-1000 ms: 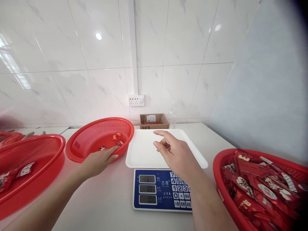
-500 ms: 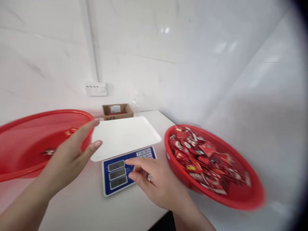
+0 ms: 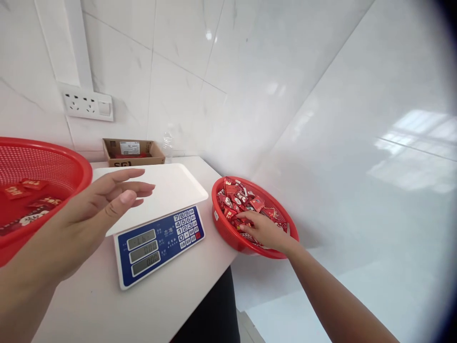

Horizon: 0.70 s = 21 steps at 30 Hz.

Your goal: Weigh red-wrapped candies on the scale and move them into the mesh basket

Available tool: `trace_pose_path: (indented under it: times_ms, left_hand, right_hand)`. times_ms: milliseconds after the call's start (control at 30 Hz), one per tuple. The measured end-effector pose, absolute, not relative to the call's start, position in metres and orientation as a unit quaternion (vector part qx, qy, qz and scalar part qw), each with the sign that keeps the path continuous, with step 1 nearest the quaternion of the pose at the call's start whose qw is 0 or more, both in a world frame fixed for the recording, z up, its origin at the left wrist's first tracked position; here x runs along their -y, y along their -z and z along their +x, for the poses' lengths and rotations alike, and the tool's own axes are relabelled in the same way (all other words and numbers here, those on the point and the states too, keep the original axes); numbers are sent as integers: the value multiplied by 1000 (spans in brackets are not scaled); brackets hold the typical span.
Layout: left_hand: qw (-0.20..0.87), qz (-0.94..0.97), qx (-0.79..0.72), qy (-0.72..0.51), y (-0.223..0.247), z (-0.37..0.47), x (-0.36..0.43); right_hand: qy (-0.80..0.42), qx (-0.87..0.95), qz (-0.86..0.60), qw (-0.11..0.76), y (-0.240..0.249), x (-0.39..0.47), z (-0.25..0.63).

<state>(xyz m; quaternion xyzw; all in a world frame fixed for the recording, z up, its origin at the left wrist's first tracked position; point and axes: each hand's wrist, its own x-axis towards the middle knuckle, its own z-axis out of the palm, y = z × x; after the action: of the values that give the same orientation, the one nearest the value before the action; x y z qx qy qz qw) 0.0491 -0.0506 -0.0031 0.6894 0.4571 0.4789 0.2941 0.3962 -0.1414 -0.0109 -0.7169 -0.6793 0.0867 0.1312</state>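
My left hand [image 3: 107, 200] hovers in front of the scale's white weighing tray [image 3: 178, 186], fingers stretched out and holding nothing. Below that tray, the blue panel of the digital scale [image 3: 164, 245] shows three displays and a keypad. At the right, my right hand [image 3: 266, 231] reaches into a round red basket [image 3: 216, 205] full of small red packets [image 3: 246, 193]. Its fingers are apart and rest on or just above the packets; contact is hard to make out. A second red basket [image 3: 76, 166] at the left holds several similar packets [image 3: 32, 183].
A cardboard box [image 3: 134, 162] with something red inside stands behind the scale, beside a clear plastic bottle [image 3: 167, 143]. The white table [image 3: 193, 297] meets a tiled wall, which carries a socket panel [image 3: 87, 102]. The right basket sits by the table's right edge.
My right hand has moved from over the scale panel into the right basket. The view has turned right; my left hand stays open near the tray. The scale displays are now readable as lit.
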Motion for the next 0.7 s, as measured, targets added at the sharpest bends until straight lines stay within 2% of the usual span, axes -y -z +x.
trace_pose_path:
  times_ms: [67, 133, 267, 700]
  left_hand:
    - [393, 668, -408, -482, 3, 43, 49]
    - [432, 658, -391, -478, 2, 38, 48]
    - [446, 668, -370, -468, 1, 30, 47]
    - [456, 675, -352, -461, -6, 27, 52]
  right_hand:
    - [-79, 693, -707, 119, 17, 130, 390]
    - [-75, 700, -704, 92, 23, 116, 385]
    - [-76, 697, -712, 40, 30, 91, 384]
    - [18, 629, -773, 80, 24, 89, 401]
